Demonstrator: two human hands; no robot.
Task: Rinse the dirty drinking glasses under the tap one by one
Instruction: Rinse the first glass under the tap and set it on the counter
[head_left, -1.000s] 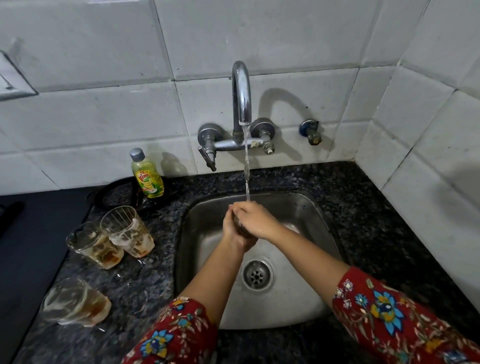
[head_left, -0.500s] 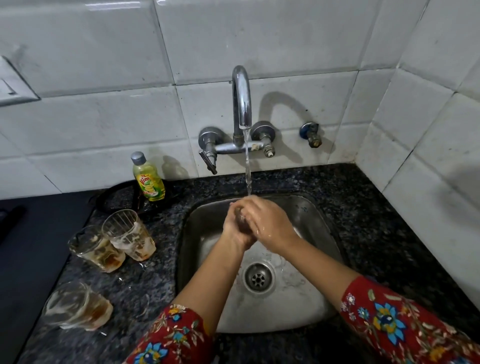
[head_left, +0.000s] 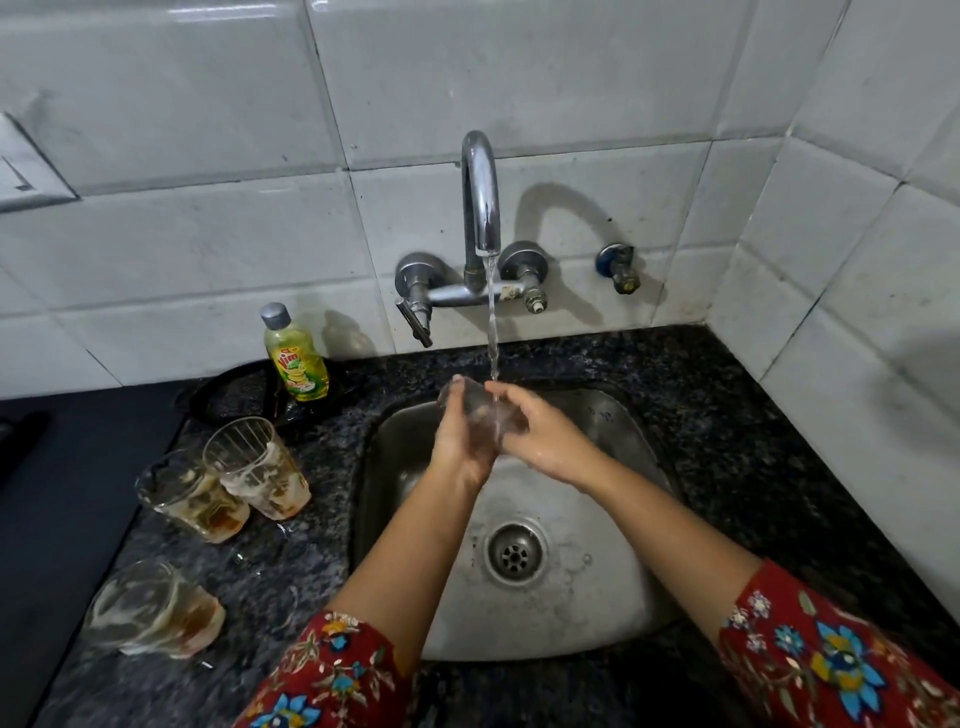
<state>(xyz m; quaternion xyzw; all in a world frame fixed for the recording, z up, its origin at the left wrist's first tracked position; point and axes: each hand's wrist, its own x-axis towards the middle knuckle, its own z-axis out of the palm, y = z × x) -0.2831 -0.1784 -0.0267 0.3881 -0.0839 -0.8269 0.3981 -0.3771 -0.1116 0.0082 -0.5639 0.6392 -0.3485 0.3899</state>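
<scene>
- Steel sink (head_left: 639, 431) fills the middle of the head view, set into a dark speckled stone tabletop (head_left: 727, 441); its drain (head_left: 515, 555) lies at 6 o'clock from the hands.
- Chrome tap (head_left: 480, 192) stands out from the white tiled wall (head_left: 208, 244) at 12 o'clock from the sink; a thin stream of water (head_left: 492, 322) falls from its spout.
- Clear glass (head_left: 480, 410) sits over the sink's far half, right under the stream; it is blurred, so its tilt cannot be told.
- Left hand (head_left: 460, 447) grips the clear glass from its 9 o'clock side, fingers curled round it; right hand (head_left: 540, 436) holds it from 3 o'clock, fingers curled onto it, skin wet.
- At 9 o'clock from the sink, a ribbed glass (head_left: 260, 467) and a second glass (head_left: 192, 499) stand upright just beside each other, both smeared with foam and brown residue; a third glass (head_left: 150, 608) stands apart at 8 o'clock, equally dirty.
- Yellow-green soap bottle (head_left: 296, 358) with a grey cap stands at 10 o'clock on a dark round tray (head_left: 234, 389).
- Red floral sleeves (head_left: 831, 660) cross the lower edge.
</scene>
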